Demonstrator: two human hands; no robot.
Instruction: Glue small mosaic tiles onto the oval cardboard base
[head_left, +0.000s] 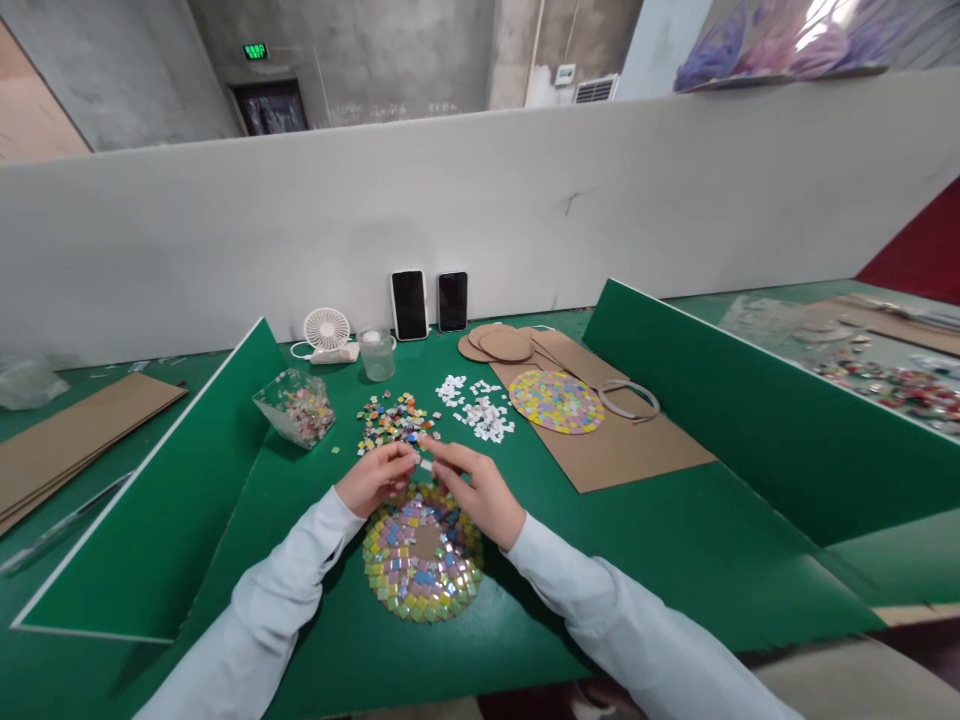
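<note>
Pale sleeves (259,605) come in from the bottom edge, closest to the camera, one lower left and one lower right. OK, going left to right: brown cardboard strips (82,440) sit at the far left of the frame, outside a green divider (161,500). Just inside that there's a clear container (300,410) full of little tiles, then a white mini fan (327,330) and a clear cup (377,358) behind it.

Left hand (379,475) is dead centre-ish, fingers curled in and bunched at the tips. Round mosaic (424,603) lies flat on the green table in the lower middle, partly under both hands, bare brown patch in its centre. Right hand (484,495) is half open, fingers reaching over to the left one. Tiny white piece (426,464) at the fingertips, but can't tell which hand's actually got it.

Colourful tile pile (390,420) just beyond the hands, white bits (486,418) right of that, then a second mosaic disc (555,402) and a pale ring (649,399) on a cardboard sheet (637,455), right of centre.
</note>
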